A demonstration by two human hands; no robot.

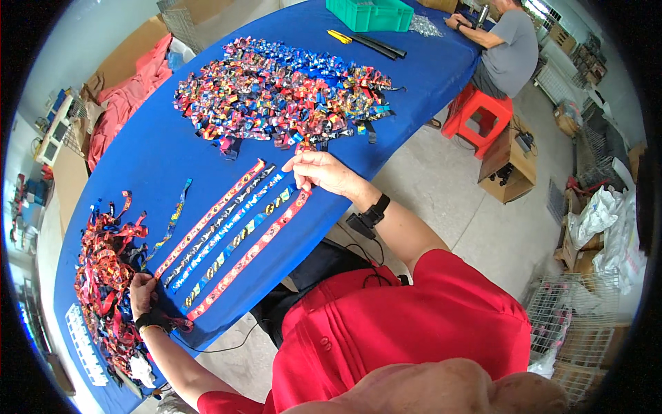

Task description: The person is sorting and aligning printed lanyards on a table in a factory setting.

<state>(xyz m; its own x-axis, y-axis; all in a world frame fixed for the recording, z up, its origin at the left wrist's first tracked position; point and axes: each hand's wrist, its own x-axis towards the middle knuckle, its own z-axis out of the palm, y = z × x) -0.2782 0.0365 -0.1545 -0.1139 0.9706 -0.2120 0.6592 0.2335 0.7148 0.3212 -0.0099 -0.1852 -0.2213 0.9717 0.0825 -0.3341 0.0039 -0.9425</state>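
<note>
Several printed straps, among them a black-and-white strap and a blue strap, lie side by side on the blue-covered table. My right hand is at their far ends, its fingers bent and closed at the end of a red printed strap. My left hand is curled beside the near ends, against a tangled pile of straps; what its fingers hold is hidden. A yellow-and-blue strap lies apart, to the left of the row.
A large heap of strap pieces covers the table's middle. Behind it are a green crate, dark tubes and a yellow-handled tool. Another person sits at the far end on a red stool. An open carton stands on the floor.
</note>
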